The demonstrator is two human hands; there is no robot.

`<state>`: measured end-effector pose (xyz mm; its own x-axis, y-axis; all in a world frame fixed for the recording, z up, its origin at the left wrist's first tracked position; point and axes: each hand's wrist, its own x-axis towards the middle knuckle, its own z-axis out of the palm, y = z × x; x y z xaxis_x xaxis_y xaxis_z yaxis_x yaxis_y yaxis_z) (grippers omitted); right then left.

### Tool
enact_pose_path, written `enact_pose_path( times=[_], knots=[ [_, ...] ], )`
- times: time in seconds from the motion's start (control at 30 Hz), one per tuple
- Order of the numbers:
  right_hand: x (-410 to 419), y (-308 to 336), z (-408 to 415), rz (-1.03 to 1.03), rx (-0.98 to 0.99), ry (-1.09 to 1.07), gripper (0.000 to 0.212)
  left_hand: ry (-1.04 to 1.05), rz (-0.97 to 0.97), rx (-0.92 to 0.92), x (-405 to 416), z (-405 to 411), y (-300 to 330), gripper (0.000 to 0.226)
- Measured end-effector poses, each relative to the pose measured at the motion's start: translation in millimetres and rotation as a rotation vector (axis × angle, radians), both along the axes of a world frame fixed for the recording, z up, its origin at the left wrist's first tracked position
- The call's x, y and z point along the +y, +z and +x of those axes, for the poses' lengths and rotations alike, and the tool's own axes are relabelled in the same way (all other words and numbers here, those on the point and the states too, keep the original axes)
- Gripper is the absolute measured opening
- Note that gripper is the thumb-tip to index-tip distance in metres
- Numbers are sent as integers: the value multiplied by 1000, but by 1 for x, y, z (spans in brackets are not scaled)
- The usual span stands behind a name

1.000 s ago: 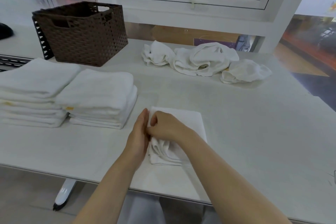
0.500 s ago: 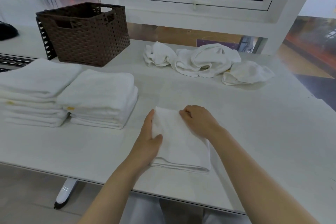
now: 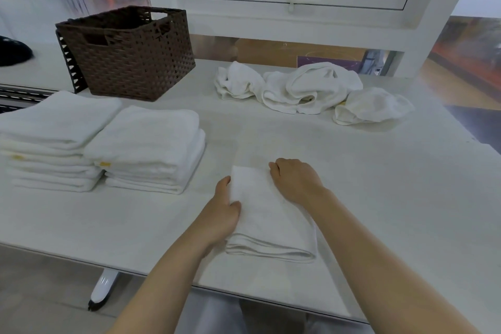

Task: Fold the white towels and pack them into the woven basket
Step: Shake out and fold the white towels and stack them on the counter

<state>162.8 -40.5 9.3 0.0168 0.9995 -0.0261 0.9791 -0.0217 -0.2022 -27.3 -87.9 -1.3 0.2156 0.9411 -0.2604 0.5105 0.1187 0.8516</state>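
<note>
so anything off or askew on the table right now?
Nothing damaged or spilled. The crumpled towels at the far edge are just unfolded backlog. The two folded stacks sit square, the woven basket stands upright, and both hands rest on the folded towel.

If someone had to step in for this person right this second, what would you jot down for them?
Hands: left hand grips the left edge of the folded towel, thumb on top; right hand rests with curled fingers on its far right corner.
Things: that towel lies flat near the front of the table. Two stacks of folded towels sit at left. The woven basket stands behind them; nothing shows inside it from here. Crumpled towels wait at the back.
Done: two stacks folded, plus this one.
Left: fold the crumpled ones, then pack everything into the basket.
</note>
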Motion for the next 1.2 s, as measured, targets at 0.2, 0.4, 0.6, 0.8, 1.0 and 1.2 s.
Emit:
enact_pose_path(
  times=[0.2, 0.4, 0.6, 0.8, 1.0, 1.2],
  knots=[
    [-11, -6, 6, 395, 237, -36, 20, -138, 452, 630, 1, 4, 20, 71],
    [-49, -27, -7, 267, 167, 167, 42, -365, 637, 603, 27, 39, -9, 51],
    [-49, -41, 1, 35, 70, 33, 66, -316, 509, 673, 29, 39, -28, 57],
    [-50, -48, 4, 54, 287, -159, 65, -294, 488, 686, 26, 40, -23, 61],
    [-62, -33, 15, 74, 318, -36, 48, -367, 330, 664, 43, 29, 10, 53],
    [-61, 5, 43, -228, 189, 139, 56, -588, 130, 757, 52, 22, 45, 58]
  ],
)
